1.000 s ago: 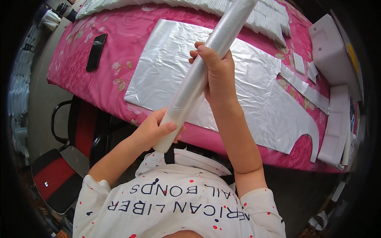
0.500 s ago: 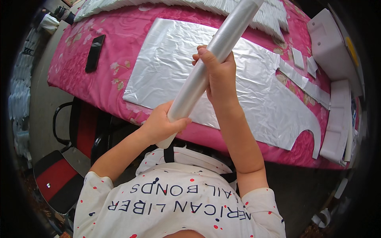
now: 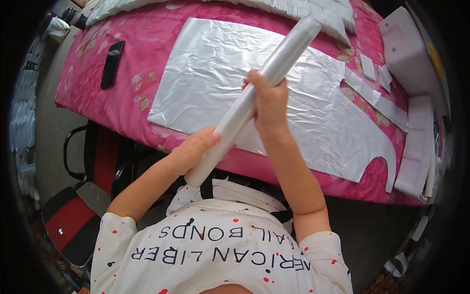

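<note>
A long roll of silvery, translucent plastic film (image 3: 234, 116) slants across the middle, its near end by my waist and its far end over the table's back half. My left hand (image 3: 192, 151) is closed round its lower part, the thumb lying along the top. Farther up, my right hand (image 3: 270, 105) wraps the roll near its middle, thumb on top. Beneath it, a flat silvery plastic sheet (image 3: 208, 61) with a strap-like strip and a curved cut-out at its right end lies on the table. The roll and my forearms cover part of this sheet.
A pink flowered cloth (image 3: 83, 83) covers the table. On it lie a black phone (image 3: 112, 64), small white pieces (image 3: 367, 67) and a pleated white pile (image 3: 313, 14) at the back. White foam boxes (image 3: 409, 44) stand right. A red-and-black chair (image 3: 73, 220) is at left.
The roll has come down and nearer my body, so its far end now shows whole. My right hand has moved slightly nearer with it, and my left thumb has shifted up onto the roll's top.
</note>
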Available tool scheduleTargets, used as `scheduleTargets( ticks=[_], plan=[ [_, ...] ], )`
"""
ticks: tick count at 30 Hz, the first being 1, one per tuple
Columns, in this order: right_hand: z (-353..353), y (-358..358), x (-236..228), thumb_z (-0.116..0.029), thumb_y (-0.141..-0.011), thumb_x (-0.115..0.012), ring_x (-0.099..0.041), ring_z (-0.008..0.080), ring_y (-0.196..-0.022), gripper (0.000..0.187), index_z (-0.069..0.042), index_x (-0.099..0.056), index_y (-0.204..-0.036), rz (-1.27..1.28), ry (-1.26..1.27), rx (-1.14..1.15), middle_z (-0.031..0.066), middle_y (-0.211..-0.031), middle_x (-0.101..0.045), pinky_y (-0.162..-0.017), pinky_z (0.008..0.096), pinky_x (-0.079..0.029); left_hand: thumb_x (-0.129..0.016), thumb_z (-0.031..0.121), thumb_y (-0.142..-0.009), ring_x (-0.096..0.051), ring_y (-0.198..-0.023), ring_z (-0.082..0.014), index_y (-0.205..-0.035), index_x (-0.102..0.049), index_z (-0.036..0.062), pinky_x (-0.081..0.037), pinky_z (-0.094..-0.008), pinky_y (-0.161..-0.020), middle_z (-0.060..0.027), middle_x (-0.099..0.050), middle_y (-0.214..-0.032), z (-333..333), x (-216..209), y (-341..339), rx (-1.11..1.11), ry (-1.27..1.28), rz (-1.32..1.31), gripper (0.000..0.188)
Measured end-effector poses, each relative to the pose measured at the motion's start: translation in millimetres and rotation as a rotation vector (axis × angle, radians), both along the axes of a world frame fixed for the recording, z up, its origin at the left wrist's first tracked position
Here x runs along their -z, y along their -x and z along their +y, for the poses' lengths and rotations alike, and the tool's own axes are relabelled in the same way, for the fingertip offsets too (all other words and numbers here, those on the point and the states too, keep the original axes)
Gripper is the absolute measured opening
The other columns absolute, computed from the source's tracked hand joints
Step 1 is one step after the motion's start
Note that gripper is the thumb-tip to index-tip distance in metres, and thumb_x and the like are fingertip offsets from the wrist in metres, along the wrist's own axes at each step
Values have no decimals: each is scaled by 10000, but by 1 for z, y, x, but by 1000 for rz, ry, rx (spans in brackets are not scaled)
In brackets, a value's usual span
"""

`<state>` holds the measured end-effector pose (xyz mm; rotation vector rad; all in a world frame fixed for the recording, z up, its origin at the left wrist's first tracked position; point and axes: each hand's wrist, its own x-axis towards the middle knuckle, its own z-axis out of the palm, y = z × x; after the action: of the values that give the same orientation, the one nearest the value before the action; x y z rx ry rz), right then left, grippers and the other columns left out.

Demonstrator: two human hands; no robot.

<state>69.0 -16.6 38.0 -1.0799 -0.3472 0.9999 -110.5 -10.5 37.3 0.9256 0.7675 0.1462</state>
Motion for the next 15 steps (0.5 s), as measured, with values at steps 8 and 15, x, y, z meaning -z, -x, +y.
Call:
scheduleTargets(
  ticks=[8, 15],
  plan=[
    [-13, -32, 16, -127, -761, -670, -534, 121, -790, 443, 19, -417, -1094, -31, 114, 79, 76, -911, -559, -716, 260, -446, -413, 425, -895, -550, -552, -133, -1068, -516, 20, -473, -272, -551, -66, -554, -677, -7, -1, 33, 256, 219, 251, 453],
    [-32, -139, 25, -150, -847, -578, -545, 62, -753, 237, -53, -547, -1060, -393, 149, 305, 20, -942, -611, -651, 190, -422, -522, 538, -813, -552, -535, -123, -1131, -536, -5, -486, -254, -536, -46, -544, -645, -16, 18, 72, 339, 377, 180, 630]
  ],
)
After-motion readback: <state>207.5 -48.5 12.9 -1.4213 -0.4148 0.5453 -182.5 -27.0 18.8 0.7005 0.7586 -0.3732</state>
